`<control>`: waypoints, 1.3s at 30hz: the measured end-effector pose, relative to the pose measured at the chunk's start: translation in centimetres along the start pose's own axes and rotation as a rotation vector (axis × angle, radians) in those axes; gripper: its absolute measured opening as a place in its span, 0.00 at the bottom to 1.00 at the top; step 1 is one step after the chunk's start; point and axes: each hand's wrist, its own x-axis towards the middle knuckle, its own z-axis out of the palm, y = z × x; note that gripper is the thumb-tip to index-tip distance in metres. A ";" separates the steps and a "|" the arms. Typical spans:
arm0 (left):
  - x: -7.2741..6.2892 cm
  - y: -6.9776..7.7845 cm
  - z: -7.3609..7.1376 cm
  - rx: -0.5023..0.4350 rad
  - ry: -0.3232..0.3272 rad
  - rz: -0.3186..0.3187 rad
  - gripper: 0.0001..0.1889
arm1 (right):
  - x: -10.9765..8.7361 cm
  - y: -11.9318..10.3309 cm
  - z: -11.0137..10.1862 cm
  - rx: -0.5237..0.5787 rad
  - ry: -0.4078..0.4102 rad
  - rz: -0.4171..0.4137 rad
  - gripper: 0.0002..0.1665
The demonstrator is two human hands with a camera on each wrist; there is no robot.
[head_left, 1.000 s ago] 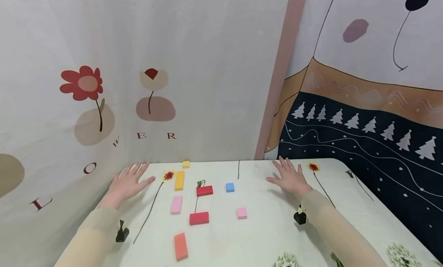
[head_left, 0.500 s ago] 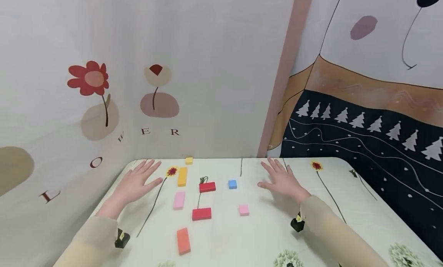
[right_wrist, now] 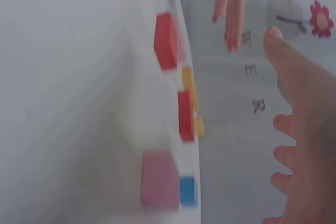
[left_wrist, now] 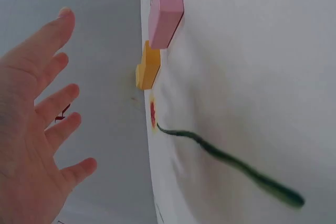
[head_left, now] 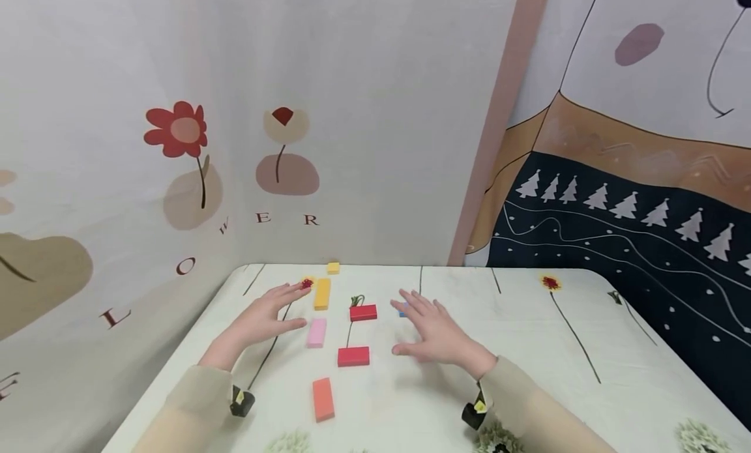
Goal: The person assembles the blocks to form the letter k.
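My left hand (head_left: pixel 264 319) hovers above the table with its fingers spread, nearest to a long pink block (head_left: pixel 316 333) and a long yellow block (head_left: pixel 322 294). Across from it, my right hand (head_left: pixel 437 332) is held over the table, fingers apart and holding nothing. It partly covers a blue block (head_left: pixel 402 309) in the head view. A small pink block (right_wrist: pixel 160 179) is hidden there but shows in the right wrist view. Between the hands lie two red blocks, one farther (head_left: pixel 363 312) and one nearer (head_left: pixel 353 356). Closest to me is a coral block (head_left: pixel 323 399).
A small yellow block (head_left: pixel 333 268) sits at the table's back edge. White cloth printed with flowers covers the table (head_left: pixel 528 349). A pale printed curtain (head_left: pixel 375 146) stands behind, and a dark tree-patterned cloth (head_left: pixel 633 244) hangs at the right.
Both hands have moved inward over the blocks, the right one farther leftward, now covering the small pink block. The head view has shifted slightly, and the blocks keep their arrangement.
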 end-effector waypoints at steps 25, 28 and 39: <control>0.5 1.6 2.8 -0.204 -0.174 -0.350 0.17 | 0.8 -8.6 6.2 0.321 -0.259 -0.077 0.32; 0.6 1.6 3.1 -0.199 -0.166 -0.360 0.16 | 0.9 -8.9 6.8 0.360 -0.294 -0.071 0.29; 0.8 2.0 3.5 -0.180 -0.167 -0.346 0.15 | 1.3 -9.4 7.6 0.314 -0.291 -0.179 0.25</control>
